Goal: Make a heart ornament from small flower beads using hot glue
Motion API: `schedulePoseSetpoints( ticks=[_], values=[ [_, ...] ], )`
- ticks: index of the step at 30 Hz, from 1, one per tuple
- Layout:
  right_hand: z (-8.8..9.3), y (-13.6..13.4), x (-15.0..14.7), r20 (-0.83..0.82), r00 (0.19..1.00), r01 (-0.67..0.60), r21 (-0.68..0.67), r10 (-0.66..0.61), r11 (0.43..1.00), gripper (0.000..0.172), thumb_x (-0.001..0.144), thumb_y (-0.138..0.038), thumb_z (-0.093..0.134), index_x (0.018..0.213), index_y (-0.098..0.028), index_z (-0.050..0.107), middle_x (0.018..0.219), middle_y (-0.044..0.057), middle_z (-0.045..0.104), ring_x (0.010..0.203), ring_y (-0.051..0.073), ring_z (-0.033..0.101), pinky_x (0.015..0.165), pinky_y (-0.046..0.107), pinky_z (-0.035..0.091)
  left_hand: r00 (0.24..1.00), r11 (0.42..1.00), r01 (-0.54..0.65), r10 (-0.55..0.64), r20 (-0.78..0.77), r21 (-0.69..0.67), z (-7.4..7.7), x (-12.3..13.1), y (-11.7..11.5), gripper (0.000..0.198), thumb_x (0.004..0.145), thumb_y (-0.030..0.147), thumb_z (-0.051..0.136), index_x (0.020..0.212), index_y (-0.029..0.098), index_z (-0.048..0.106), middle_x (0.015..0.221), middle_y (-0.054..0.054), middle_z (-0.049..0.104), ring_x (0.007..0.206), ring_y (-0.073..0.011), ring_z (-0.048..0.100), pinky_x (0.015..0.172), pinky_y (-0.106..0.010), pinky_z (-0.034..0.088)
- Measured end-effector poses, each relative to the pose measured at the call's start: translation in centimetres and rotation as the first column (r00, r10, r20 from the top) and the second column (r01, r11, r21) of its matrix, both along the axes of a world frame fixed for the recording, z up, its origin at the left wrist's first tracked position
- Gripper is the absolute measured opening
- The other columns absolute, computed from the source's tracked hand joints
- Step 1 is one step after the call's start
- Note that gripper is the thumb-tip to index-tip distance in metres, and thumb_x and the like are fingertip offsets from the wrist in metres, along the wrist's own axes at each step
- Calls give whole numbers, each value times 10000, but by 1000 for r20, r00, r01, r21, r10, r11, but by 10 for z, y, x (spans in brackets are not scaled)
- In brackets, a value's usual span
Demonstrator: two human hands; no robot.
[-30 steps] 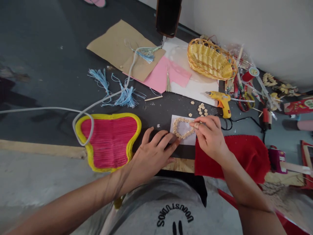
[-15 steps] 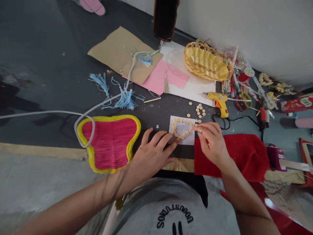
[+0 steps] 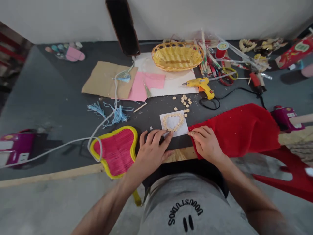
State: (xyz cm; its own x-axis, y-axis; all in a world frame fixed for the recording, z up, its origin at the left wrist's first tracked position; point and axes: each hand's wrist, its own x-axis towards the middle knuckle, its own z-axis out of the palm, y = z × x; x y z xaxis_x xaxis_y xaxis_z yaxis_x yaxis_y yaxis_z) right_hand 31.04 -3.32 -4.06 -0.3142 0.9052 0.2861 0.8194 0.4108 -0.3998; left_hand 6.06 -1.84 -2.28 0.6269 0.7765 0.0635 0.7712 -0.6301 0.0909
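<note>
A small white card point(image 3: 174, 127) lies on the dark mat, bearing a heart outline point(image 3: 173, 121) of tiny cream flower pieces. My left hand point(image 3: 152, 150) rests flat, fingers spread, with its fingertips on the card's lower left corner. My right hand point(image 3: 204, 142) has its fingers pinched together at the card's lower right corner, beside the red felt point(image 3: 239, 129); what it pinches I cannot make out. Loose flower pieces point(image 3: 185, 100) are scattered just beyond the card.
A yellow glue gun point(image 3: 201, 85) with black cord lies behind the card. A woven basket point(image 3: 176, 56), pink paper point(image 3: 141, 86), brown card point(image 3: 105, 80), blue tassels point(image 3: 113, 112) and a pink, yellow-edged mat point(image 3: 116, 150) with a white cord surround it. Craft clutter lines the far right.
My right hand has drawn back from the heart's right edge to the card's lower right corner. The head view has swung up and left; the left hand stays on the card.
</note>
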Motion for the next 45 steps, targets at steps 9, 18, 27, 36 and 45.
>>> schedulePoseSetpoints(
  ticks=[9, 18, 27, 36, 45],
  values=[
    [1, 5, 0, 56, 998, -6, 20, 5, 1000, 257, 961, -139, 481, 1050, -179, 718, 985, 69, 724, 915, 220, 564, 766, 351, 419, 999, 999, 23, -22, -42, 37, -1, 0, -1, 608, 911, 482, 609, 1443, 212, 489, 1324, -158, 552, 1212, -340, 486, 1030, -553, 373],
    [8, 12, -4, 54, 998, -33, 11, 33, 999, 228, 962, -145, 487, 1049, -172, 696, 964, 67, 711, 875, 203, 561, 747, 338, 398, 999, 998, 36, -34, -33, 56, -3, -1, 0, 594, 924, 488, 589, 1442, 217, 484, 1325, -152, 554, 1205, -332, 484, 1023, -546, 375],
    [10, 18, -16, 17, 996, -87, 6, 87, 996, 262, 954, -130, 471, 1097, -172, 687, 970, 75, 705, 865, 201, 570, 743, 335, 406, 999, 999, 31, -31, -14, 15, -1, -2, 0, 604, 929, 512, 570, 1450, 221, 478, 1336, -151, 544, 1216, -332, 484, 1038, -557, 366],
    [6, 16, -24, 24, 994, -103, 20, 103, 994, 283, 941, -127, 486, 1137, -188, 682, 983, 62, 715, 871, 206, 582, 735, 341, 377, 999, 999, 34, -33, -38, 12, 2, 0, 0, 589, 923, 490, 585, 1432, 207, 501, 1322, -154, 561, 1205, -331, 489, 1029, -554, 381],
    [2, 16, -29, 65, 991, -118, 52, 114, 992, 333, 927, -118, 499, 1195, -205, 675, 998, 60, 715, 859, 200, 582, 730, 353, 360, 999, 999, 43, -43, 1, -13, 1, -4, 1, 610, 912, 508, 599, 1436, 212, 497, 1325, -152, 564, 1213, -329, 497, 1047, -553, 378]
  ],
)
